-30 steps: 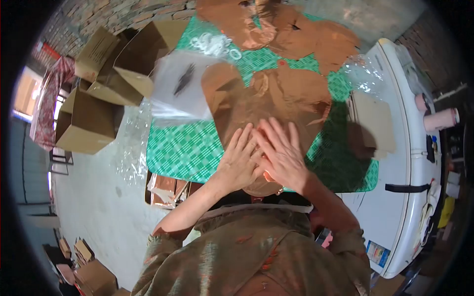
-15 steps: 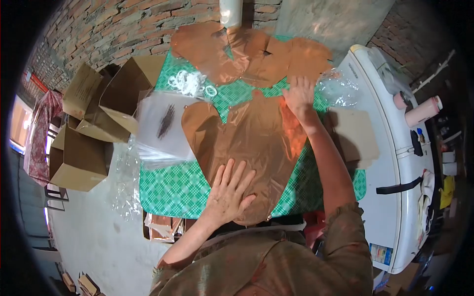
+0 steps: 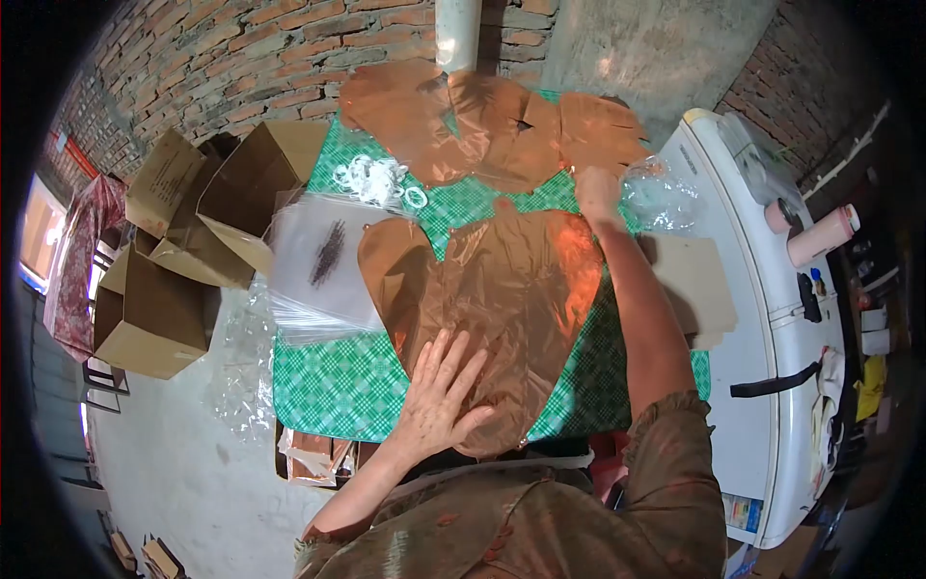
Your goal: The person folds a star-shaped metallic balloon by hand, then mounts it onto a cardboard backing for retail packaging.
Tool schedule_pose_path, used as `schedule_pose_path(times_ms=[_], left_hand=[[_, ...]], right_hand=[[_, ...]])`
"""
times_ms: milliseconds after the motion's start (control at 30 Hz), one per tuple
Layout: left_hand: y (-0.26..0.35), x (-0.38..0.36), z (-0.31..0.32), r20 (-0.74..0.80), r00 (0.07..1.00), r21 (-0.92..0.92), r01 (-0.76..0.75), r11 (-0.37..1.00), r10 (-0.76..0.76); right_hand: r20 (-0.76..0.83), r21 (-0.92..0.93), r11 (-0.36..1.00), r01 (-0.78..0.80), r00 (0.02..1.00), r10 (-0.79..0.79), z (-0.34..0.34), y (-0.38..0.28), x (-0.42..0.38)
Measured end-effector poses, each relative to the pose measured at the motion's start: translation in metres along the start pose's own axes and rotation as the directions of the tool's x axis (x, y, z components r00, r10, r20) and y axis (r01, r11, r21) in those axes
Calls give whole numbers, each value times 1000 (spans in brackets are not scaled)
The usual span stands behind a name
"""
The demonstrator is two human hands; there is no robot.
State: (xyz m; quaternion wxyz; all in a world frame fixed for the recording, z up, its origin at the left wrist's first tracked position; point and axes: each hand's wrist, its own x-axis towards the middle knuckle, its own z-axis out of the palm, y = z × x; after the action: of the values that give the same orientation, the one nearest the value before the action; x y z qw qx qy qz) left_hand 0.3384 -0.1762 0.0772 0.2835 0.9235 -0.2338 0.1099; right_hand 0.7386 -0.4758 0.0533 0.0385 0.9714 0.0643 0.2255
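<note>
A flat, copper-coloured heart-shaped foil balloon (image 3: 511, 289) lies on the green checked tablecloth (image 3: 338, 386), its point toward my body. My left hand (image 3: 436, 400) rests flat on the lower left part of the balloon, fingers stretched out. Beyond the heart's upper right lobe is my right hand (image 3: 598, 196), its fingers curled in. Whether anything is pinched in them is hidden. It sits by the near edge of more copper foil balloons (image 3: 511, 145) spread across the far side of the table.
Clear plastic sleeves (image 3: 318, 270) and white rings (image 3: 371, 181) lie left of the heart. Open cardboard boxes (image 3: 154, 318) stand further left. Crumpled clear plastic (image 3: 661, 193) and brown card sheets (image 3: 690, 285) are on the right, beside a white fridge-like cabinet (image 3: 743, 386). A brick wall (image 3: 251, 58) rises behind.
My right hand has gone from fingers laid out flat to curled, shifting slightly right. My left hand stays on the heart balloon. The whole view has tilted a little upward.
</note>
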Motion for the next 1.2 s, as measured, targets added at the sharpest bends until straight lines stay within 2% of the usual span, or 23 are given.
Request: schedule_pose_path(times_ms=[67, 167, 200, 300, 333, 367, 400, 433, 467, 500, 567, 633, 667, 700, 733, 767, 800, 900, 933, 1033, 1067, 1167, 1200], left_hand=[[-2, -1, 0, -51, 999, -8, -18, 1000, 18], [-4, -2, -3, -139, 990, -60, -26, 998, 18], [1, 1, -11, -181, 983, -111, -30, 993, 9], [13, 12, -29, -130, 969, -530, 109, 841, -208], [7, 13, -24, 1, 963, -708, 192, 679, -271], [11, 20, -26, 131, 942, -891, 249, 379, -310], [16, 29, -24, 201, 919, -960, 253, 118, -339], [19, 39, -22, 271, 897, -961, 232, -150, -348], [17, 48, -17, 323, 889, -936, 248, -251, -325], [15, 53, -15, 385, 864, -901, 274, -337, -326], [14, 58, -17, 483, 780, -873, 399, -280, -397], [6, 51, 0, 501, 722, -859, 480, -177, -477], [2, 46, 8, 506, 691, -843, 523, -127, -515], [2, 42, 8, 465, 746, -851, 526, -7, -476], [1, 38, 7, 429, 797, -849, 517, 112, -426], [2, 34, 7, 397, 841, -838, 495, 228, -367], [18, 35, -10, 377, 847, -817, 495, 297, -374], [16, 26, -16, 203, 967, -634, 251, 732, -155], [19, 23, -27, 298, 930, -533, 348, 772, -213], [18, 9, -36, 216, 950, -426, 299, 854, -225], [21, 6, -41, 232, 939, -424, 334, 842, -256], [36, 0, -66, 305, 887, -435, 454, 778, -347], [42, -3, -76, 347, 859, -448, 504, 739, -376]], right_hand=[[-41, 74, 997, -3, 999, 6, -29, 6, 7], [-250, 298, 954, 2, 965, 76, -66, -5, 12], [-281, 373, 924, 87, 959, 23, -86, -15, 5], [-378, 532, 767, 359, 911, -164, -152, -56, -56], [-419, 580, 687, 438, 884, -209, -172, -72, -89], [-368, 531, 737, 419, 897, -244, -169, -83, -115], [-124, 582, 742, 332, 938, -322, -195, -97, -145], [-342, 423, 692, 585, 810, -477, -202, -106, -171], [-364, 488, 602, 633, 774, -518, -211, -114, -192], [-297, 510, 588, 628, 770, -565, -219, -121, -214], [-201, 560, 550, 619, 746, -635, -234, -132, -250], [-167, 677, 467, 569, 737, -655, -248, -128, -255], [-210, 638, 492, 593, 748, -630, -257, -124, -248], [-253, 596, 519, 612, 757, -602, -263, -121, -236], [-180, 660, 536, 527, 803, -568, -264, -118, -227], [-178, 668, 490, 560, 760, -625, -260, -116, -217], [-178, 675, 443, 590, 713, -678, -254, -115, -207], [-84, 720, 319, 616, 535, -841, -236, -115, -198], [-41, 742, 280, 610, 458, -888, -232, -116, -196], [-21, 611, 351, 709, 458, -889, -228, -117, -183], [24, 564, 394, 726, 463, -886, -223, -116, -177], [-39, 469, 400, 788, 471, -881, -206, -103, -153], [42, 438, 457, 774, 491, -870, -208, -101, -142]])
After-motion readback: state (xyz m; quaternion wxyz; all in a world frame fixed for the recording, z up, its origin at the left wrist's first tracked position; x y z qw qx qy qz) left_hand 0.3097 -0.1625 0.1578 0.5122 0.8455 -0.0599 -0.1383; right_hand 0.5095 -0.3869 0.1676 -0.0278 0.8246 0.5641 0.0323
